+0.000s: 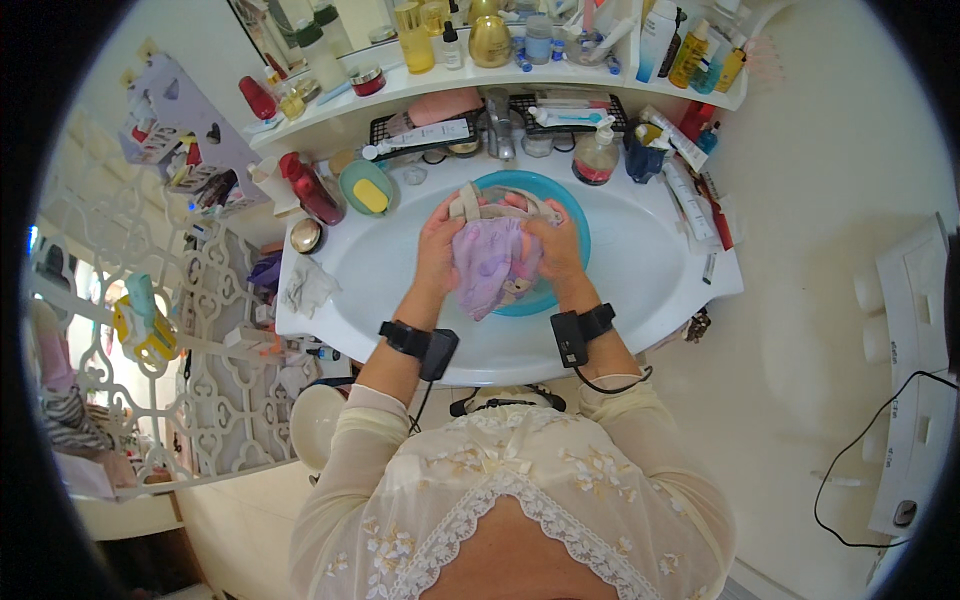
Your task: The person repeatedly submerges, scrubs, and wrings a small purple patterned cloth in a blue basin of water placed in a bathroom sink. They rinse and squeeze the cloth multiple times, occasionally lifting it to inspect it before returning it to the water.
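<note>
A purple printed cloth garment (491,251) with a beige band is held up over a blue plastic basin (574,225). My left hand (441,244) grips its left side, thumb in front on the purple cloth. Its right side is in my right hand (553,244), some fingers showing behind the beige band. The lower part of the garment hangs to a point in front of the basin's near rim. The basin rests in a white oval washbasin (637,259), below the metal faucet (499,124). What lies inside the basin is mostly hidden by the garment and my hands.
A green soap dish (352,180) with yellow soap and a red bottle (315,191) stand on the left rim. A soap pump bottle (596,159) is near the back right. Toothpaste tubes lie on black racks beside the faucet. A crumpled white cloth (309,286) lies at the left edge.
</note>
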{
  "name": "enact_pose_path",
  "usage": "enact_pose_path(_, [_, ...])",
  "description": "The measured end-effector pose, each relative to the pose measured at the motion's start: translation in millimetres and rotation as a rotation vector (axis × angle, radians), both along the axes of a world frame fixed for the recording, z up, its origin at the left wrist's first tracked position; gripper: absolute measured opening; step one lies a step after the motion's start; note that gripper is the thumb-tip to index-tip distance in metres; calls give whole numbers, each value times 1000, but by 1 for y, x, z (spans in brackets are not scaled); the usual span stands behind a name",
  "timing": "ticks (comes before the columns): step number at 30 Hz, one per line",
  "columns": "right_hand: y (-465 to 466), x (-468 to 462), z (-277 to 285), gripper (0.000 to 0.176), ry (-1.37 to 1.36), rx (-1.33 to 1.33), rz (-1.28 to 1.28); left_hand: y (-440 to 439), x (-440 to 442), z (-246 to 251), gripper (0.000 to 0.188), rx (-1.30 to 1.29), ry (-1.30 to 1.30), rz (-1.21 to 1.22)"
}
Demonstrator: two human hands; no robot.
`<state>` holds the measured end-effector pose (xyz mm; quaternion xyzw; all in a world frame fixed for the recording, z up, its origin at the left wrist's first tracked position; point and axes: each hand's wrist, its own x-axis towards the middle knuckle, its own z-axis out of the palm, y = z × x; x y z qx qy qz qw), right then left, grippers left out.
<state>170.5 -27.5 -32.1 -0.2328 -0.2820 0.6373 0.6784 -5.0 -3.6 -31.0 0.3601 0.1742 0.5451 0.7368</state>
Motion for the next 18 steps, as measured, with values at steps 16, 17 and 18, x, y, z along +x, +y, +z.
enact_pose_path(16, [6,-39,-10,26,-3,-384,42,-6,60,-28,69,332,1007,364])
enact_pose_path(17, [6,-40,-9,27,67,-313,107,-5,62,-28,67,329,1036,389])
enact_pose_path(18, [5,-41,-8,28,102,-248,91,-1,61,-27,66,320,1064,411])
